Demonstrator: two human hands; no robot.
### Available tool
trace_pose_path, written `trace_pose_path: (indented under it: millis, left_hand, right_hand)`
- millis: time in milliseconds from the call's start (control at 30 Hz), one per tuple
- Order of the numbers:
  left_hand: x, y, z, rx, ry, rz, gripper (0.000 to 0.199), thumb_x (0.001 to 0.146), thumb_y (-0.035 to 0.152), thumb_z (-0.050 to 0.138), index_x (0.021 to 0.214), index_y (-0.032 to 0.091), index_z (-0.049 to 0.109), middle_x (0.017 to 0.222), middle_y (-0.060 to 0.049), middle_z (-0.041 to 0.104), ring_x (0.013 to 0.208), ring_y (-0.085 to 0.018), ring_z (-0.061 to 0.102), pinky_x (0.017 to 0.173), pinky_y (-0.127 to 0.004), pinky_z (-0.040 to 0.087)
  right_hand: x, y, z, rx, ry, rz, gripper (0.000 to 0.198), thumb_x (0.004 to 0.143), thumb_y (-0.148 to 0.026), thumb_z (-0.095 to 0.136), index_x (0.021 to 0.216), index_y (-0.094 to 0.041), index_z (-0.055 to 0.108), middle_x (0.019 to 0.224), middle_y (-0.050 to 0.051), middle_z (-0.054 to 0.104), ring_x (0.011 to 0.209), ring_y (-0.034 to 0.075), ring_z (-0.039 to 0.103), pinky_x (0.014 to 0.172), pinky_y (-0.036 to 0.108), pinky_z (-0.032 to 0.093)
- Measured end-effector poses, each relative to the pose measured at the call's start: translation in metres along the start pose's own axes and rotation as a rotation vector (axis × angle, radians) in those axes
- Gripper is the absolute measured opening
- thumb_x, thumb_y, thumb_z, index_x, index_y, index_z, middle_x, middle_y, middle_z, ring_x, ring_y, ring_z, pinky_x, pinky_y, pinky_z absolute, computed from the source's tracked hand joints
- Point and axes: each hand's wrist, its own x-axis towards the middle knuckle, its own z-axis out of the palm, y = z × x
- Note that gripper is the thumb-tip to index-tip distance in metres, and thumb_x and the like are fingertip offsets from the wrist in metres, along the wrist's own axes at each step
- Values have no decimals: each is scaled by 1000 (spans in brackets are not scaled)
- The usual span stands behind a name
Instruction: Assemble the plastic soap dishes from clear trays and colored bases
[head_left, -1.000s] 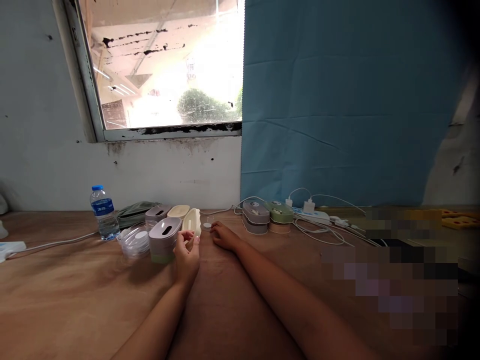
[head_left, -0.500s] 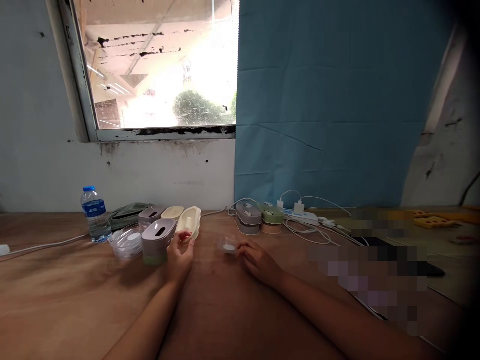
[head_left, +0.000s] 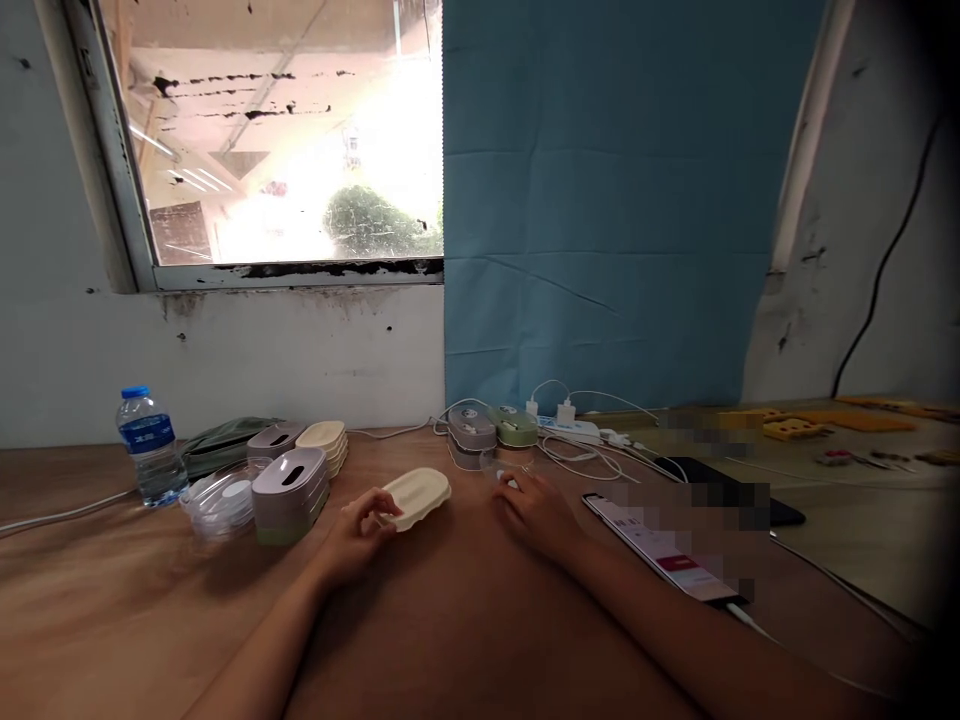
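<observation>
A shallow cream plastic tray with a wavy rim [head_left: 421, 497] is gripped at its near left edge by my left hand [head_left: 354, 537], low over the table. The fingers of my right hand [head_left: 538, 512] are closed on a small clear plastic lid [head_left: 490, 463] with a whitish spot, partly hidden behind them. Left of my left hand stands a lilac and green box [head_left: 291, 497] with a slot in its top. Behind it are a similar lilac box [head_left: 274, 438] and a stack of cream trays [head_left: 324, 440]. More clear plastic lids [head_left: 221, 505] lie at the left.
A water bottle [head_left: 150, 450] and a dark green pouch [head_left: 217, 445] stand at the left. Grey [head_left: 471, 435] and green [head_left: 514, 428] lidded boxes sit at the back, beside a power strip [head_left: 570, 430] with cables. A phone [head_left: 645, 545] lies right of my right arm.
My left hand has brought the cream tray away from the boxes, tipping it flatter. My right hand has moved with the clear lid toward the back boxes. The view has turned right.
</observation>
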Motion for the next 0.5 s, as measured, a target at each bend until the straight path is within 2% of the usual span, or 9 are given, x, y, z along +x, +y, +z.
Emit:
trace_pose_path:
  millis: [167,300,400,500]
  left_hand:
    - [-6,3,6,-5,-244,3,17,68,18,52,83,22,58,89,-1,61,87,-16,53,79,-28,42]
    - [-10,11,8,-36,-318,28,20,69,16,51,85,24,60,98,-2,59,95,-16,51,82,-26,41]
    - [-8,15,3,82,-249,77,30,66,13,51,93,25,58,100,-1,60,96,-17,52,85,-27,39]
    - [-3,13,-12,358,9,101,31,66,12,48,92,24,56,97,-2,61,98,-19,51,90,-32,33]
  right_hand:
    - [1,5,5,-87,-71,98,22,81,-16,42,80,-18,64,95,8,59,72,19,56,67,31,40]
    - [3,10,10,-115,-110,160,23,81,-18,43,78,-19,65,95,8,59,66,17,57,61,27,40]
    - [2,11,14,-119,-137,183,23,81,-17,43,77,-19,66,95,8,59,65,16,57,58,26,40]
    - [1,11,17,-109,-161,180,24,80,-16,42,75,-18,65,95,8,59,63,16,58,56,25,39]
